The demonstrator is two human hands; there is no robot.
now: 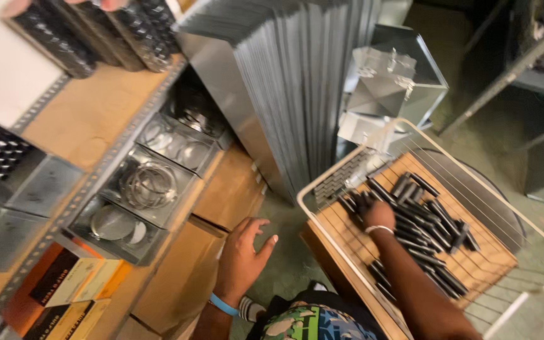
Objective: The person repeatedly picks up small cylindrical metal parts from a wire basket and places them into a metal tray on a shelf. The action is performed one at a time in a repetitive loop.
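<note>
The short black cylindrical metal parts (424, 221) lie loose in a heap on a sheet of brown cardboard (481, 250) that lines a white wire basket (539, 236); the lining seems to be there so the small pieces do not drop through the wires. The basket stands low at the person's right, tilted a little, within easy reach.

The right hand (378, 215) reaches forward and down into the heap, wrist ringed by a thin white band, forearm stretched along the basket's near side. Its fingers (361, 203) are curled in among the parts at the far left of the pile; whether they grip one is hidden, so I cannot tell.

The left hand (242, 254), with a blue wristband, hangs over the floor between the basket and a stack of brown cardboard boxes (221, 201). Its fingers are spread and loosely bent, holding nothing, the thumb pointing toward the basket.

Farther out, a metal shelf rack (105, 160) holds clear plastic bins of round metal rings (149, 184), and a tall pile of grey sheet-metal panels (297, 82) stands behind the basket. At the top edge, another person's fingers rest on dark ribbed packs (89, 31) on the upper shelf.
</note>
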